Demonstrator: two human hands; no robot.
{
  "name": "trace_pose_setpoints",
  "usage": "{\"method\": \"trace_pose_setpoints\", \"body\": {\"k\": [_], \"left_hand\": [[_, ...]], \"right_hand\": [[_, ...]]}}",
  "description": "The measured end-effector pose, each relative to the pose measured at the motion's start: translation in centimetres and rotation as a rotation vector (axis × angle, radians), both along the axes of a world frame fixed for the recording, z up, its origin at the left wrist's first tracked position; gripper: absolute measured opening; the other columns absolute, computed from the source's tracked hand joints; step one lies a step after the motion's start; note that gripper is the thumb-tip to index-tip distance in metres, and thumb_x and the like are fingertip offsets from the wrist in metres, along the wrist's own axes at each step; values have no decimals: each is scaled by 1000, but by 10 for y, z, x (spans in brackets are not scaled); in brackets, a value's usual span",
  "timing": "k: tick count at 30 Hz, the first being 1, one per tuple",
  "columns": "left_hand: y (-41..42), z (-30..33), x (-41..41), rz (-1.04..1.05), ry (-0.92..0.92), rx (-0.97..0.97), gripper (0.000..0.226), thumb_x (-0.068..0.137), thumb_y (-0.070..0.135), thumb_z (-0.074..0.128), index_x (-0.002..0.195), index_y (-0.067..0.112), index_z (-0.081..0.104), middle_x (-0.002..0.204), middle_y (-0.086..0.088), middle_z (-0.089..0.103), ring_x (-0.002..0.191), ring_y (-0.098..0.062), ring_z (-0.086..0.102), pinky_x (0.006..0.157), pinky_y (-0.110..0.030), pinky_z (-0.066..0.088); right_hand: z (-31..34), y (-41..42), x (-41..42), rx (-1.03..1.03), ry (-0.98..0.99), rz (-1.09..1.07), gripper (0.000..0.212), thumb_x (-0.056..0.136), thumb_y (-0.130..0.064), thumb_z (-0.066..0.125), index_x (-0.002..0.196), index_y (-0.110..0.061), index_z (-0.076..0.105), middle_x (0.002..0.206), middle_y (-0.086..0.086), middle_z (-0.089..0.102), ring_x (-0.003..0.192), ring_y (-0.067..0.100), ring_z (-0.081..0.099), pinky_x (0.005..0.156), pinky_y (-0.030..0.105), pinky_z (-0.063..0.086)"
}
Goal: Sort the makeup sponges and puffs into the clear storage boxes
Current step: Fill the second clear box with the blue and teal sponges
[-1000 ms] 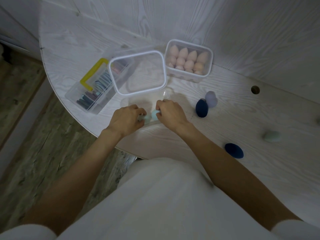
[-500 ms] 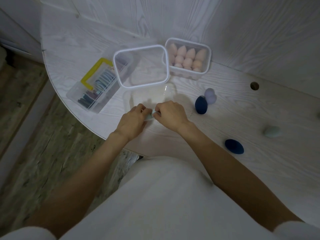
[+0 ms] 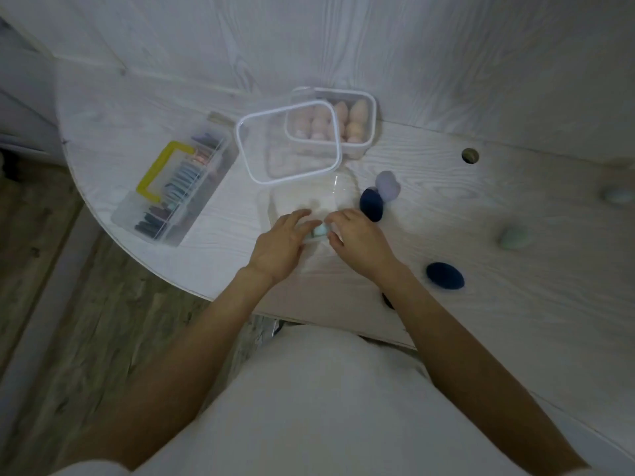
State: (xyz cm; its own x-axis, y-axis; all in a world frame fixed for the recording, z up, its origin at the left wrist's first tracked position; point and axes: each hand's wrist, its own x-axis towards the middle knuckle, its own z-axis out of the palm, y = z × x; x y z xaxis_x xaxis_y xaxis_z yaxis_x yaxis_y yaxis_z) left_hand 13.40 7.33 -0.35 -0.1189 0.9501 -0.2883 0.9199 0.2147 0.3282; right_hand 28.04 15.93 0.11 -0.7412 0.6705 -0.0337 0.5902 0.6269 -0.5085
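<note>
A small light blue sponge (image 3: 321, 230) sits between my two hands at the near wall of an open clear box (image 3: 338, 188). The box's white-rimmed lid (image 3: 244, 151) stands raised behind it. My left hand (image 3: 279, 242) touches the sponge with its fingers stretched out. My right hand (image 3: 360, 238) pinches it with curled fingers. Loose on the table to the right lie a dark blue sponge (image 3: 371, 204), a lavender sponge (image 3: 387, 184), a second dark blue sponge (image 3: 445, 275) and a pale green sponge (image 3: 513, 237).
A clear box of pink sponges (image 3: 357, 125) stands at the back, partly behind the lid. A clear case with a yellow handle (image 3: 171, 195) holds flat puffs at the left. Another pale sponge (image 3: 618, 195) is at the far right. The table's curved edge (image 3: 192, 286) runs close to me.
My left hand's fingers have straightened from a pinch. Both hands stay at the box with the sponge. The view has shifted, so the lid now overlaps the pink sponge box.
</note>
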Motion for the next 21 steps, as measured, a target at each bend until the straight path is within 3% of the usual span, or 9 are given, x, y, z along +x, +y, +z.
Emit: {"method": "trace_pose_setpoints", "body": {"k": [5, 10, 12, 14, 16, 18, 21], "left_hand": [[15, -2, 29, -39, 18, -4, 54, 94, 8, 44, 143, 27, 33, 143, 4, 41, 130, -16, 38, 81, -31, 45], [30, -1, 50, -57, 43, -5, 59, 91, 3, 43, 144, 27, 30, 144, 5, 40, 130, -17, 39, 80, -30, 44], [34, -1, 54, -35, 51, -14, 61, 90, 1, 44, 143, 28, 31, 144, 6, 40, 128, -18, 40, 75, -28, 42], [36, -2, 58, -25, 62, -18, 63, 88, -1, 44, 143, 29, 32, 143, 7, 41, 127, -19, 42, 72, -27, 40], [36, -3, 60, -11, 76, 2, 64, 86, -3, 45, 141, 29, 36, 142, 7, 43, 126, -20, 44, 72, -29, 42], [36, -3, 62, -14, 84, 39, 65, 85, -5, 46, 140, 28, 39, 141, 5, 46, 123, -22, 47, 70, -30, 43], [37, 1, 69, -25, 82, 65, 67, 84, -10, 45, 139, 28, 40, 140, 5, 46, 118, -23, 51, 63, -26, 38]], "right_hand": [[4, 10, 73, 178, 180, -287, 20, 85, -4, 52, 101, -7, 64, 95, 8, 65, 83, 21, 58, 63, 30, 48], [-7, 45, 174, 341, 61, -536, 24, 77, 5, 51, 88, -8, 68, 85, 11, 67, 92, 33, 56, 80, 33, 43], [-14, 59, 208, 329, -73, -585, 39, 73, 12, 48, 98, -9, 69, 103, 15, 67, 106, 42, 51, 88, 43, 41], [-19, 72, 230, 168, -254, -597, 59, 74, 20, 46, 118, -15, 62, 136, 14, 49, 124, 46, 36, 99, 51, 34], [-25, 82, 244, -4, -375, -566, 67, 78, 21, 44, 129, -21, 54, 151, 9, 29, 130, 42, 28, 103, 50, 35], [-29, 89, 250, -55, -355, -565, 60, 81, 20, 40, 126, -15, 56, 150, 11, 28, 124, 41, 33, 95, 46, 42], [-23, 91, 248, 39, -199, -543, 33, 86, 11, 42, 109, -5, 60, 132, 17, 47, 102, 37, 52, 78, 38, 43]]}}
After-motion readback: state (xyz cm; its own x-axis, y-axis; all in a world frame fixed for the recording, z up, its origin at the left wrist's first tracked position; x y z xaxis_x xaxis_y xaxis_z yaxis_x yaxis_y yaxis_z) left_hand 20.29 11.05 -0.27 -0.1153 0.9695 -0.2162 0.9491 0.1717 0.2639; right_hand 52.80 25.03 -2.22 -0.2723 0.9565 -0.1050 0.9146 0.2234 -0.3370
